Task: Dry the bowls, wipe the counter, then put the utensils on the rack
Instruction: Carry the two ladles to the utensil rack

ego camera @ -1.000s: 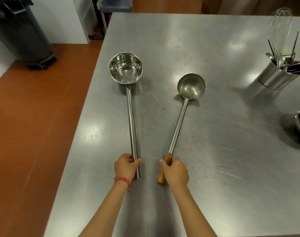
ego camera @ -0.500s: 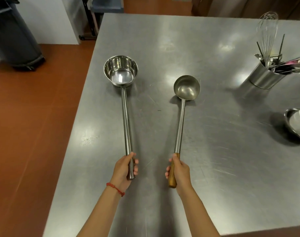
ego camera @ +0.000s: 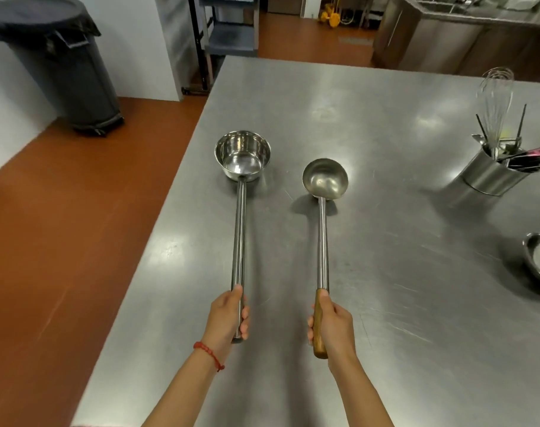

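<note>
Two long utensils are held out over the steel bench (ego camera: 385, 211), and the round ladle (ego camera: 325, 179) serves here as the landmark. The right hand (ego camera: 332, 326) is closed around the wooden end of the ladle's handle, with the thumb lying along the wood. The shaft runs straight away from the person, and the round bowl of the ladle faces up; a shadow lies on the bench just under it. It is hard to tell if the bowl touches the surface.

To the left of the ladle is the deep dipper (ego camera: 242, 155), a small steel pot on a long steel handle. The left hand (ego camera: 228, 315) is wrapped tightly around the near end of this handle; a red cord bracelet (ego camera: 208, 354) sits on that wrist. The two handles are almost parallel and do not touch.

Far to the right of the ladle stands a steel utensil holder (ego camera: 490, 177) with a whisk (ego camera: 495, 100) and other tools in it. Nearer to the person on that same side, a steel bowl (ego camera: 536, 260) is cut off by the frame edge, with something white inside.

Beyond the bench's left edge, far to the left of the ladle, a dark trash bin (ego camera: 59, 66) stands on the orange-brown floor (ego camera: 62, 241).
</note>
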